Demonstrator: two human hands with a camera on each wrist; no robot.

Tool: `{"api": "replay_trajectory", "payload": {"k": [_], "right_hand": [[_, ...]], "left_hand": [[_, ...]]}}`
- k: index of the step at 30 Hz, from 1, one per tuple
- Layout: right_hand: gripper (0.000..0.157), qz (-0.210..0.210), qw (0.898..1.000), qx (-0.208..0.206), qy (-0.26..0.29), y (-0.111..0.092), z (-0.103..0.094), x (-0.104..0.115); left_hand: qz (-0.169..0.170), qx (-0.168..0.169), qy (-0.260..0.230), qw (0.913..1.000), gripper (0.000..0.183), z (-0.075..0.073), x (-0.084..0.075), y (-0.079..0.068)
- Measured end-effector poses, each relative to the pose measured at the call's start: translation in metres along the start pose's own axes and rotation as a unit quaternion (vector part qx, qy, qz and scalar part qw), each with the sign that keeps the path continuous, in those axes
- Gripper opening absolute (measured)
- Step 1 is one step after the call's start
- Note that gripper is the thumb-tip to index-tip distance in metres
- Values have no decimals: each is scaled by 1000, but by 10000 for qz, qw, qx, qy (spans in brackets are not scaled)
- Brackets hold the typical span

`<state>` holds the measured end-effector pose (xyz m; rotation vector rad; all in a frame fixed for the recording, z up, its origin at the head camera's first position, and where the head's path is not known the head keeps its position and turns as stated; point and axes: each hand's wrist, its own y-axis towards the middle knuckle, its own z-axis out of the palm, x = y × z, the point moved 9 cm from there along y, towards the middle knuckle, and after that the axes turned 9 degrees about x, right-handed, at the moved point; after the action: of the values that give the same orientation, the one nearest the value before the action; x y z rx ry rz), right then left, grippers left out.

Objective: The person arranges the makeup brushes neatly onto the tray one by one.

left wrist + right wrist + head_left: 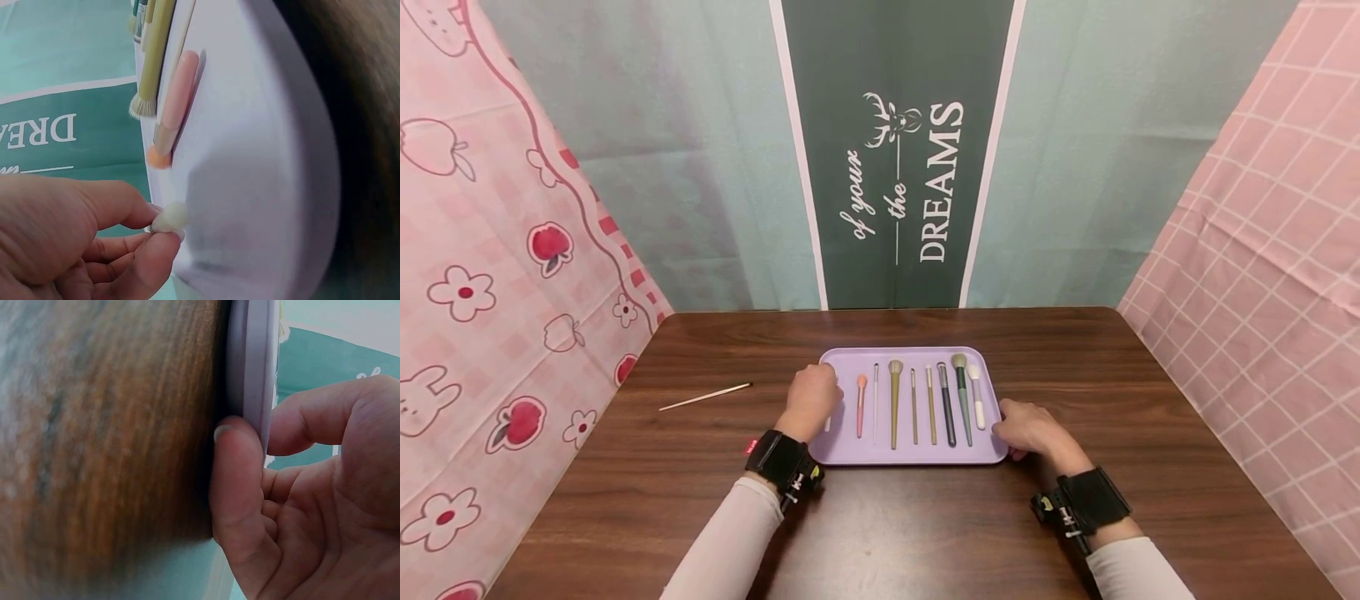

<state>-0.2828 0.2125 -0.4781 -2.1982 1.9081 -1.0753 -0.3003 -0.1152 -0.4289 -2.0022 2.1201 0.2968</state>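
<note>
A lilac tray [895, 455] lies on the wooden table, with a row of makeup brushes on it. Over the tray's left end, my left hand [812, 402] pinches a white makeup brush [171, 216] between thumb and forefinger; most of the brush is hidden by the hand in the head view. Beside it lies a pink brush [860, 408] with an orange head. At the tray's right rim, my right hand [1033, 428] grips the edge, thumb and forefinger on opposite sides of it [255, 375]. The white-handled brush [977, 398] is the closest one to this hand.
A thin pale stick [705, 397] with a dark tip lies on the table [925, 533], left of the tray. More brushes, among them an olive one [895, 404] and a green one [963, 400], fill the tray's middle. Fabric curtains [1075, 167] stand behind and at both sides.
</note>
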Motion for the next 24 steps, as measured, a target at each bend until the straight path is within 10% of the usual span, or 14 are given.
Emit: {"api": "replay_trajectory", "payload": {"k": [24], "right_hand": [[16, 45, 10000, 2, 13, -1, 0, -1]], "left_hand": [[-54, 158, 209, 9996, 9, 16, -16, 9]]}}
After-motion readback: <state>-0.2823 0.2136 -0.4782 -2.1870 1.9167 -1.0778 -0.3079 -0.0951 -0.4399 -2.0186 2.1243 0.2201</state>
